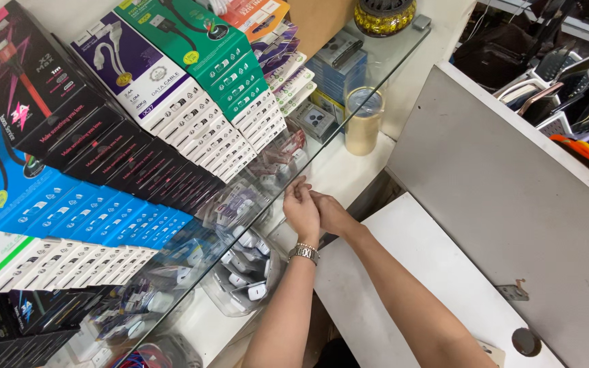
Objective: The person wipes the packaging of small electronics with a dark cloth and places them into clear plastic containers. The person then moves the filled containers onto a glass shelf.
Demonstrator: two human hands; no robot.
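My left hand [301, 208], with a metal watch [304, 253] on its wrist, and my right hand [332, 212] are pressed together at the edge of a glass shelf [376, 65]. The fingers of both reach under the glass toward small clear packets [282, 158] of white items. What the fingers hold, if anything, is hidden. A clear plastic tub [243, 272] of white chargers sits just below my left wrist.
Rows of cable boxes lie stacked on the glass: black [69, 116], blue [83, 204], white and purple [172, 102], green [230, 61]. A roll of clear tape [363, 121] stands on the white ledge. A grey counter flap [506, 197] rises at right, phones [567, 88] behind it.
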